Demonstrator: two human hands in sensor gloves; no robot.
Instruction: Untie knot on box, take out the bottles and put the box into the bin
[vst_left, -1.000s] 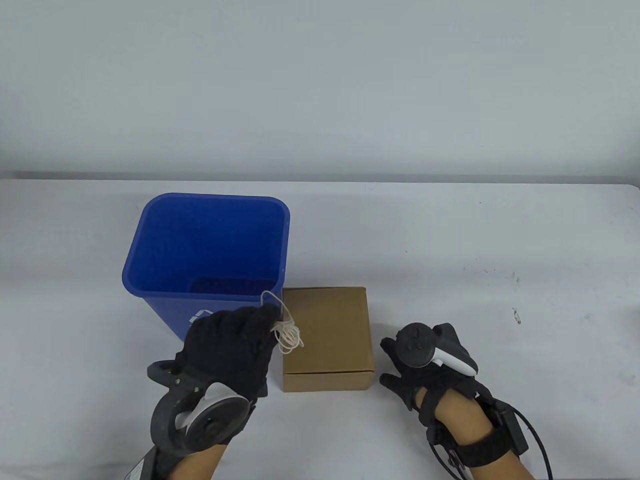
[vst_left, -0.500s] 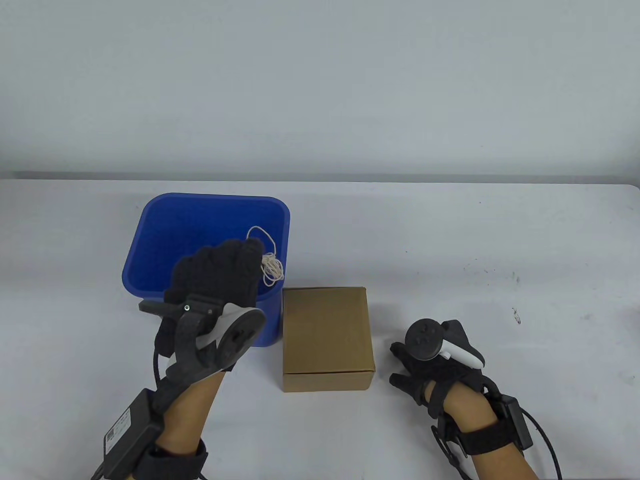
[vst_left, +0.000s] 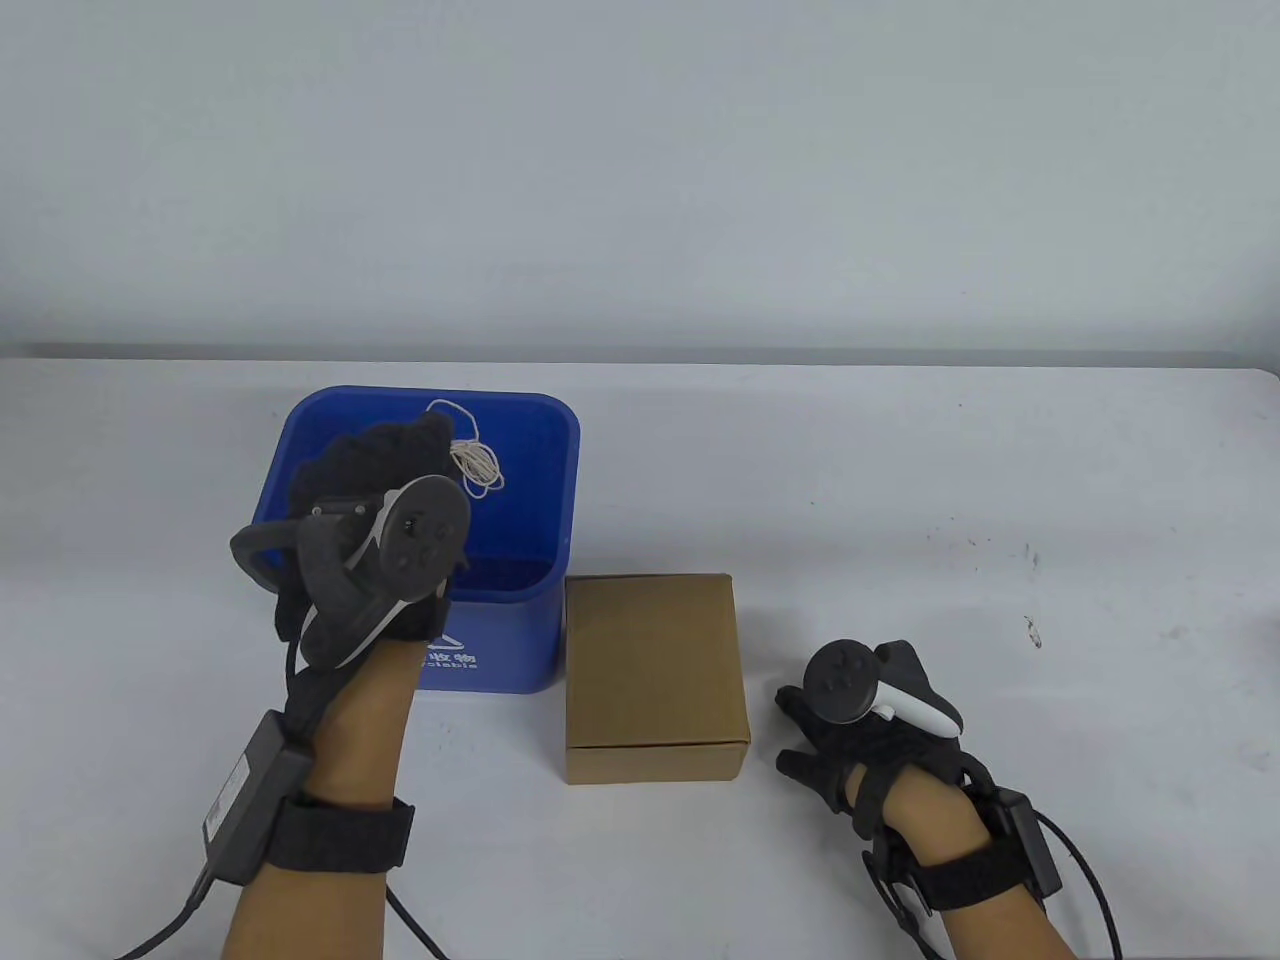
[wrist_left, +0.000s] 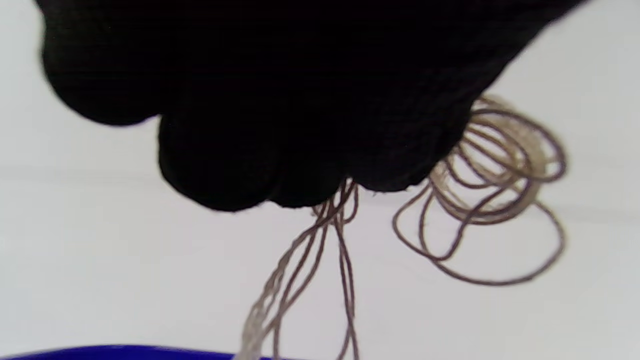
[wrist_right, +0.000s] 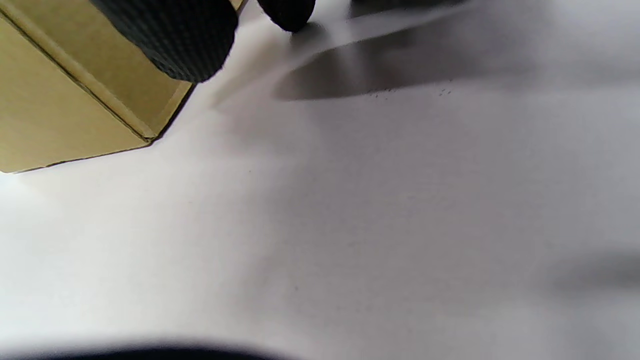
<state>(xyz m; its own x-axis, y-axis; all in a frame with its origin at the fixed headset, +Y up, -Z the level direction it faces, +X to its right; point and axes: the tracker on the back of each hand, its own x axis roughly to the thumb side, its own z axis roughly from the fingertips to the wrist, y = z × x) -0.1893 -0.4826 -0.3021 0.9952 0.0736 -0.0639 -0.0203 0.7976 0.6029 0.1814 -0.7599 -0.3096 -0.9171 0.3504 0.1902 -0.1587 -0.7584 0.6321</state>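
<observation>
A wide, pale grey worktop (vst_left: 900, 480) is seen running across the table view, its far edge met by a plain pale wall. A few small dark specks are scattered over its right part. A blue rectangular plastic bin (vst_left: 520, 640) with a white recycling mark on its near wall is stood on the left half. A closed brown cardboard box (vst_left: 650, 660) is set just beside the bin's right near corner, flat on the surface. The right hand (vst_left: 850, 730) in a black glove is rested on the worktop just to the right of the box, its fingers (wrist_right: 170, 40) laid near the box's corner.
</observation>
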